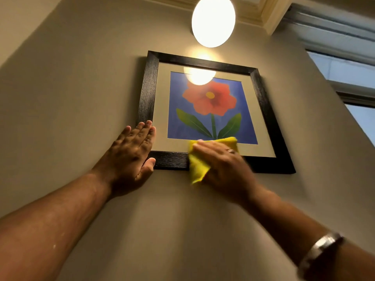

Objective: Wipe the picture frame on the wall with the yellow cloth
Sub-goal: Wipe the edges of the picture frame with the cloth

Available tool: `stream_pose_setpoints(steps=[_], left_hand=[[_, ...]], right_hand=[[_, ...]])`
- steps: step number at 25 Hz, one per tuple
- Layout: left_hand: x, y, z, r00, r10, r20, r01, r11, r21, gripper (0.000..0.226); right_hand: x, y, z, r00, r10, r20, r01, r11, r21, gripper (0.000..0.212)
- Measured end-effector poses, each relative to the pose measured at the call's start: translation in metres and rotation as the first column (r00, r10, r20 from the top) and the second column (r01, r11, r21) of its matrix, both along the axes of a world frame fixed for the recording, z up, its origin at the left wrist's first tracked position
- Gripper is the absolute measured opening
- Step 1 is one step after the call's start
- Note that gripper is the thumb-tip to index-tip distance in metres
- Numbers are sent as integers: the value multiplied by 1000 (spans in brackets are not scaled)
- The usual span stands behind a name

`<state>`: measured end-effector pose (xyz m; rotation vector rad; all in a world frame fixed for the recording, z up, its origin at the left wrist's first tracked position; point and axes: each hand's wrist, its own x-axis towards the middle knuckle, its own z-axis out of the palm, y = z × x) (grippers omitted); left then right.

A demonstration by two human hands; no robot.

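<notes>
Picture frame: black, wood-grained, hung on a beige wall, seen from below. Inside it a pale mat around a print of a red flower with green leaves on blue. Glass carries a bright reflection of the lamp near the top edge.

Yellow cloth: pressed against the lower part of the frame, covering a stretch of the bottom rail and the mat just above it; one corner hangs below the rail onto the wall, another pokes out to the right beside the print's lower edge.

Right hand: laid flat over the cloth, fingers extended leftward, pinning it to the frame rather than gripping it. Ring on one finger; metal watch on the wrist.

Left hand: open, fingers straight and together, palm against the frame's lower-left corner, thumb under the bottom rail. Hands apart, cloth between them.

Globe lamp lit above the frame. Window at far right.
</notes>
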<state>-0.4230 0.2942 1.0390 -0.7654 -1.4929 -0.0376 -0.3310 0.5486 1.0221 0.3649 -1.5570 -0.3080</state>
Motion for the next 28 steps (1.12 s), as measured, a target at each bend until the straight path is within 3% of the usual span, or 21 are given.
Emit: stream_pose_setpoints(steps=[1,3,4,5,7,9,11,12,13,14,16,17,21,23,25,28], left_hand=[[0,0,1,1000,4,-1,-4,1000,5,82],[1,1,1,1000,25,-8,-25,1000,0,83],[1,2,0,999,37,-9,-37,999,0,83],[0,3,-1,999,44,-10,-44,999,5,84],[1,4,-1,998,55,-13,-55,998,9,85],[1,2,-1,997,78,-17,-78,997,9,84],[0,-1,-2,995,100,-24,-99,995,12,83],[1,-1,-2,993,113,-24,-113,994,8,82],[1,-2,-2,992,126,-15,-126,992,4,82],[2,-3,-2,990,138,-2,-138,990,5,83],[5,-2,-3,986,164,17,-164,986,13,84],[7,-1,-6,984,177,27,-178,984,26,85],[7,6,-10,969,242,55,-247,963,108,98],[10,6,-9,960,270,79,-279,951,136,102],[14,13,-10,947,305,101,-318,937,146,101],[25,25,-12,917,364,165,-388,908,156,105]], right_hand=[[11,31,12,1000,-21,-18,18,982,-188,52],[35,88,27,993,-108,-47,59,803,-592,60],[40,99,28,990,-124,-64,45,719,-694,68],[36,96,30,991,-114,-77,24,693,-720,74],[18,59,38,997,3,-73,-45,806,-590,68],[-4,9,38,996,91,24,-82,966,-245,63],[-11,-14,35,986,28,161,-43,995,87,62],[-3,-2,46,984,-1,178,-24,990,140,62],[9,20,61,984,-10,176,-5,996,84,62],[23,45,77,986,-21,163,34,997,-75,62],[48,100,90,989,-72,129,121,895,-429,60],[52,118,81,991,-80,108,123,866,-484,59],[41,142,-6,986,67,151,-36,979,-201,59],[43,160,18,990,46,134,-32,994,-103,58],[48,160,89,998,4,69,12,973,-229,59],[54,134,172,987,48,151,28,885,-465,64]])
